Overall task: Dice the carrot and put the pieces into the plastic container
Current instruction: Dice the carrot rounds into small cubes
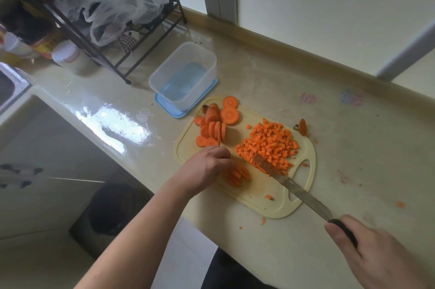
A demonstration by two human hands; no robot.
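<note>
A cream cutting board [256,201] lies on the counter. A heap of diced carrot [270,145] fills its right half, and several round carrot slices [215,122] lie at its far left. My left hand [209,166] holds down a small stack of carrot strips [236,175] with curled fingers. My right hand [376,253] grips the black handle of a long knife [294,188], whose tip rests at the near edge of the diced heap. The clear plastic container [183,74] stands empty on its blue lid just beyond the board.
A carrot end [302,126] lies off the board's far right corner, with small scraps [400,204] on the counter. A black wire rack [113,36] with plastic bags stands at the back left. The counter edge drops to the left, above a dark bin [115,208].
</note>
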